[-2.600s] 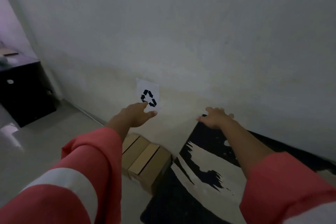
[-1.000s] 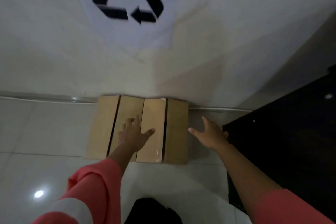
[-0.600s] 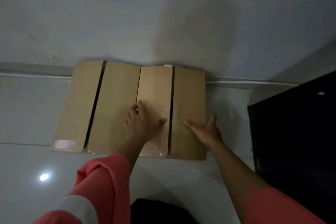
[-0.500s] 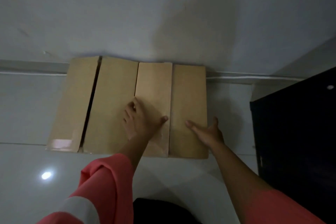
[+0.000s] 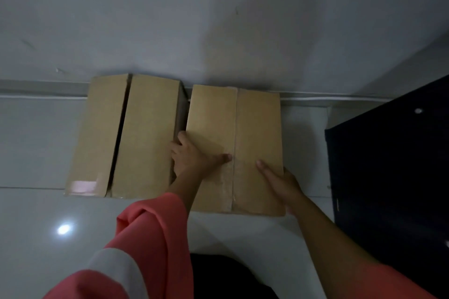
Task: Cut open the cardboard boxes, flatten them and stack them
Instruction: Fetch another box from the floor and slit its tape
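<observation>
Pale glossy floor tiles (image 5: 36, 148) run up to a bare grey wall (image 5: 218, 19), and both cartons sit right at its foot. The box (image 5: 257, 128) being handled is in the middle of the frame, its top flaps closed along a centre seam. A second box (image 5: 145, 128) stands just beside it on the left, with a dark slit between its flaps.

The left hand (image 5: 192, 158) grips the box's left edge, thumb stretched across the top and fingers curled down into the narrow gap between the two cartons. The right hand (image 5: 281, 182) clasps the lower right corner, thumb on top and fingers wrapped over the side.

I would worry about those left fingers. If the box slides leftward, they could get squeezed against the second box. Both hands hold only at the edges, so a heavy carton might slip or tip on a lift. A swing rightward could knock it into the dark cabinet (image 5: 388, 177) at the right edge of the frame.

Both sets of fingertips are out of sight. No cutter shows anywhere, the light is dim, and I cannot tell whether either box has anything inside. A salmon sleeve (image 5: 150, 238) covers the lower middle.
</observation>
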